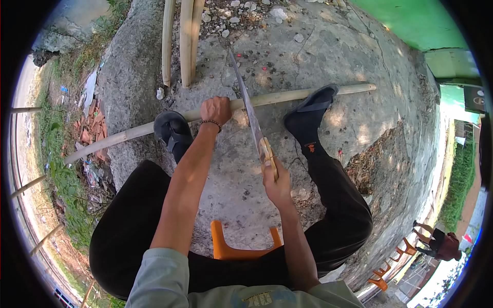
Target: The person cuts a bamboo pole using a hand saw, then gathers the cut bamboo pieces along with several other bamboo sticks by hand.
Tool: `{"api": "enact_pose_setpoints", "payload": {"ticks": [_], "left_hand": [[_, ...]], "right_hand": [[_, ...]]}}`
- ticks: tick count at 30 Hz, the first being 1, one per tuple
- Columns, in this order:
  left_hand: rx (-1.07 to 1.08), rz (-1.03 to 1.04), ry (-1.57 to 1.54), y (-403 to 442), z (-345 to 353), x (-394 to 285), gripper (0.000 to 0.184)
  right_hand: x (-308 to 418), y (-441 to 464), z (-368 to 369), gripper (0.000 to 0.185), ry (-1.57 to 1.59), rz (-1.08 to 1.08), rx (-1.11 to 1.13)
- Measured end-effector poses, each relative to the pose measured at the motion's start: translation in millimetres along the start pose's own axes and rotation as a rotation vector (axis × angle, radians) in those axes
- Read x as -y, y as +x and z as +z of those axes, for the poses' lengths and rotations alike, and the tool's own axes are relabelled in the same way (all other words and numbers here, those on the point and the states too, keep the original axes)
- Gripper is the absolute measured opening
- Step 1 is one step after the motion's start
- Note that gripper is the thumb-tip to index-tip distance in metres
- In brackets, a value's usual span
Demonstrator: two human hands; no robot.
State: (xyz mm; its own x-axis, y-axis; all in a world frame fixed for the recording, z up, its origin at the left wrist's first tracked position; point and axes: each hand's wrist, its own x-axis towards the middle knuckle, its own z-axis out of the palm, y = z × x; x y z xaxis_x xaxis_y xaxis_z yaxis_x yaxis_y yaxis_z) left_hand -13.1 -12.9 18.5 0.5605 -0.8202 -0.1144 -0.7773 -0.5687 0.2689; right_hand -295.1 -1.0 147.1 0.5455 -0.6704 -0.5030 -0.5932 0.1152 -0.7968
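A long pale bamboo pole lies crosswise over the concrete in front of me. My left hand is closed around it, just left of the saw. In my right hand is the yellowish handle of a handsaw, its tip pointing away from me. The blade crosses over the pole between my two feet; whether its teeth have cut in I cannot tell. My right foot in a dark sandal rests on the pole, and my left foot is against it.
Several more poles lie at the top. An orange plastic stool is beneath me. Loose stones lie on the far concrete. Broken bricks and litter lie beyond the left edge. Another person is far off at lower right, near orange stools.
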Motion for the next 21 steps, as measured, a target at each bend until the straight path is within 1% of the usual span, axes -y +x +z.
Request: {"api": "enact_pose_setpoints", "payload": {"ticks": [2,3,5,7,8,9,10,11,12,13,14,16,18,19,21], "left_hand": [[0.043,0.009,-0.01,1.7,-9.6,0.8,0.02],[0.092,0.012,-0.03,-2.2,-12.9,-1.0,0.023],[0.065,-0.003,-0.027,2.8,-11.9,-0.7,0.025],[0.068,-0.041,-0.036,0.8,-10.2,-0.3,0.028],[0.14,-0.048,-0.034,6.4,-13.1,0.6,0.031],[0.218,-0.045,-0.026,11.0,-16.6,1.1,0.034],[0.217,-0.039,-0.023,20.5,-22.9,1.0,0.034],[0.292,-0.052,-0.027,19.0,-25.3,-2.2,0.037],[0.365,-0.061,-0.02,12.8,-27.7,-3.3,0.041],[0.342,-0.06,-0.004,12.6,-24.9,-1.5,0.047],[0.331,-0.064,0.01,14.2,-32.2,2.2,0.047],[0.427,-0.053,-0.038,10.8,-35.2,-3.0,0.046],[0.407,-0.041,-0.021,17.6,-38.4,-2.8,0.046],[0.422,-0.04,-0.011,16.0,-34.6,-1.5,0.045],[0.439,-0.06,-0.027,13.0,-39.7,-2.0,0.045]], "right_hand": [[4.5,9.9,3.1,0.043,-0.033,-0.031,-0.002],[1.1,-7.4,2.5,0.043,-0.034,-0.026,-0.001],[-9.9,-41.9,2.0,0.038,0.004,-0.189,-0.132],[-15.6,-57.0,-3.9,0.038,0.004,-0.16,-0.113],[-18.2,-59.8,-4.7,0.038,0.018,-0.125,-0.107],[-12.7,-53.7,-2.7,0.038,0.025,-0.121,-0.111],[0.1,-33.9,-3.3,0.038,0.03,-0.134,-0.115],[9.0,-23.7,-5.2,0.037,0.03,-0.121,-0.116],[16.0,-5.8,-1.8,0.039,-0.039,-0.081,-0.055],[25.4,26.6,-0.2,0.045,-0.11,-0.1,0.0],[26.0,29.1,3.2,0.045,-0.099,-0.113,0.004],[19.9,13.2,3.3,0.045,-0.079,-0.14,-0.055],[5.7,-22.4,-1.0,0.046,-0.141,-0.23,-0.103],[3.4,-34.5,-8.5,0.046,-0.152,-0.239,-0.094],[0.3,-64.0,-19.2,0.047,-0.017,-0.01,-0.038]]}}
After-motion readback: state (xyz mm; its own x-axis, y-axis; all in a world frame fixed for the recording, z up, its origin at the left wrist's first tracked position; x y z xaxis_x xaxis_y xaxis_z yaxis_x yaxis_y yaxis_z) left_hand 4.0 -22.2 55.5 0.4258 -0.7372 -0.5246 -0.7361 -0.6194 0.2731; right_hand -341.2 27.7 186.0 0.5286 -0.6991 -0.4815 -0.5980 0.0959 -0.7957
